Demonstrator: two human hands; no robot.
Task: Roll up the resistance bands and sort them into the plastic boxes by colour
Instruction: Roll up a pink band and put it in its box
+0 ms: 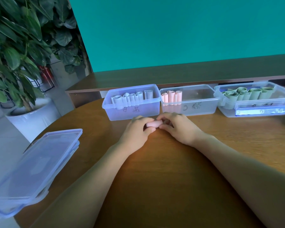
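— Teal wall behind, round wooden table (pixel 155 170) in front of me with three clear boxes lined along its far edge. What do you make of my hands?

— Your left hand (pixel 138 129) and right hand (pixel 176 127) are both curled round the ends of a pink band roll (pixel 153 124), thumbs and fingertips pinching it just in front of the boxes, low over the tabletop.

— So I judge the rolling nearly finished. Where should it go?

— The middle box (pixel 196 109), which already stands pink rolls (pixel 170 97) at its left end. The left box (pixel 132 111) has grey-blue rolls, the right box (pixel 253 111) green.

— Then I'd keep the roll pinched tight so it doesn't spring open, lift it over the near wall and stand it beside the others. The stacked lids (pixel 36 162) at the left edge stay out of it.
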